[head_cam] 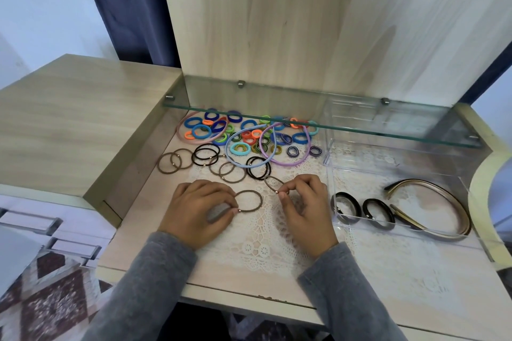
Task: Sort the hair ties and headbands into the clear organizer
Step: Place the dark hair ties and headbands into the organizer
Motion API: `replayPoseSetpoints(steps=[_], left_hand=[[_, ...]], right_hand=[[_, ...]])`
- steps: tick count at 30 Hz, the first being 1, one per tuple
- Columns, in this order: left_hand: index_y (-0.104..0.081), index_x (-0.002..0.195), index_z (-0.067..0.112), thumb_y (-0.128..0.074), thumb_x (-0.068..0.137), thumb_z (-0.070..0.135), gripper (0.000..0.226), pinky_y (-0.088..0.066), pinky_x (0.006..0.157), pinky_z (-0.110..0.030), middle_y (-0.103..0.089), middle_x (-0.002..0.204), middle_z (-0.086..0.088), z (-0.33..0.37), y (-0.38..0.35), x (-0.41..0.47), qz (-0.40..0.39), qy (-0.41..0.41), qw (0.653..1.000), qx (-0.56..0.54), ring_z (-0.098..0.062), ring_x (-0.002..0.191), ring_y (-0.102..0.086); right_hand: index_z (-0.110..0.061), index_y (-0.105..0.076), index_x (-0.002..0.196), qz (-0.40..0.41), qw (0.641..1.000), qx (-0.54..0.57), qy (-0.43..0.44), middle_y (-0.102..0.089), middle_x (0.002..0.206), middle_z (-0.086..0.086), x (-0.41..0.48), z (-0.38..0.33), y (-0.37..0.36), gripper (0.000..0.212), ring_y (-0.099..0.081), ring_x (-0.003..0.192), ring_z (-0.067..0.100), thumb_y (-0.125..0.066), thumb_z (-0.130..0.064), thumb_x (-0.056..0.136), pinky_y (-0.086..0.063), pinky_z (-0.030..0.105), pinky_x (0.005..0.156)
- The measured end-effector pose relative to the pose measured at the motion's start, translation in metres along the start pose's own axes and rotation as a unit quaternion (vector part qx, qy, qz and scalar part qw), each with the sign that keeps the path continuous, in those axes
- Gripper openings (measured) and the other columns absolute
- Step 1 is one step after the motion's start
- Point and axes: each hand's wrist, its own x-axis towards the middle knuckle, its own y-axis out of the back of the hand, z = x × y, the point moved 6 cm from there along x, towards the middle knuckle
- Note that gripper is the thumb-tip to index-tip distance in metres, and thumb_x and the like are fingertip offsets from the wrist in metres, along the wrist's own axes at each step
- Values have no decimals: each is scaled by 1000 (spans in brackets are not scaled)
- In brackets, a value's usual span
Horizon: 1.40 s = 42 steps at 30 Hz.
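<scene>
Brown elastic is what both hands are working with, as far as I can read it from my end. The left hand (194,209) lies on the lace doily (260,241), thumb and fingertips pinching a brown hair tie (248,190) at its small metal bead; the loop lies flat on the lace to the right of that hand. The right hand (304,209) pinches a second brown hair tie (266,182) near its bead, with the loop reaching up and to the left of the fingers. I cannot tell whether this one is lifted or touching the lace. The two ties sit close together but apart, in the middle of the desk, outside the clear organizer (331,171). That box stands just beside the right hand and holds two black hair ties (347,194) at its near left and gold-brown headbands (443,190) curving along its right side. Further back, loose brown and black hair ties (158,164) lie scattered on the lace. Behind them a heap of small coloured hair ties (248,134) spreads partly under the glass shelf (277,99). A pink headband (202,143), a light blue headband (227,151) and a purple headband (293,164) loop around and through that heap. Grey sleeves (155,279) cover both forearms down to the wrists.
</scene>
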Motion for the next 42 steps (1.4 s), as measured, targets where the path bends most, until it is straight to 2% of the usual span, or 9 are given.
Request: replayPoseSetpoints(steps=[6,10,14,23,26,30,34,38,42], left_hand=[[-65,93,41,-55,82,55,21,-32,85,-31,-59,102,26,5,-2,1,21,18,999,-17,-3,99,-52],[-65,101,36,-54,85,42,20,-29,86,-33,-62,108,14,-12,12,10,85,80,993,36,-14,102,-55],[-67,104,37,-66,84,32,21,-30,92,-40,-58,114,10,-33,15,21,49,146,985,78,-18,110,-51],[-68,98,46,-58,81,49,19,-32,91,-42,-55,115,16,-35,12,29,13,106,991,83,-15,107,-49],[-67,101,46,-67,81,43,20,-33,91,-43,-57,115,14,-31,13,33,12,90,991,96,-16,108,-50],[-67,100,45,-56,80,43,23,-33,88,-41,-58,111,16,-30,16,36,18,83,991,108,-16,105,-52],[-66,101,44,-64,83,32,22,-34,88,-42,-57,111,16,-35,15,40,6,76,990,122,-17,105,-52],[-67,105,41,-57,87,20,30,-36,87,-43,-59,114,12,-38,18,44,-7,48,990,133,-21,106,-54],[-70,100,39,-68,82,12,32,-38,83,-43,-63,109,9,-39,20,48,-11,27,990,137,-24,101,-58]], right_hand=[[-22,-65,88,-33,998,-4,47,-45,98,-8,-1,-3,-7,2,-36,104,4,-64,-20,86,-30,14,89],[-22,-65,89,-60,992,-32,102,-43,100,-8,-1,-11,-13,4,-38,102,9,-64,-19,86,-36,23,89],[-21,-66,86,-92,985,-57,135,-42,100,-9,2,-17,-21,7,-38,101,12,-65,-14,85,-40,30,87],[-25,-66,87,-103,979,-79,154,-44,97,-6,2,-17,-25,6,-39,100,15,-66,-20,85,-42,35,85],[-24,-65,88,-98,975,-103,172,-45,97,-4,0,-19,-26,4,-39,98,15,-65,-21,85,-42,35,83],[-22,-64,89,-84,973,-115,180,-47,98,-5,-2,-23,-24,3,-40,99,12,-65,-22,85,-42,33,84],[-21,-63,89,-82,965,-145,202,-49,98,-4,-5,-27,-25,4,-41,98,14,-64,-24,85,-44,35,82],[-19,-64,89,-76,949,-186,243,-52,97,-2,-9,-32,-29,7,-44,96,17,-62,-25,86,-44,34,80],[-19,-66,92,-73,947,-194,247,-53,97,-3,-11,-34,-28,10,-46,96,17,-63,-26,86,-43,33,80]])
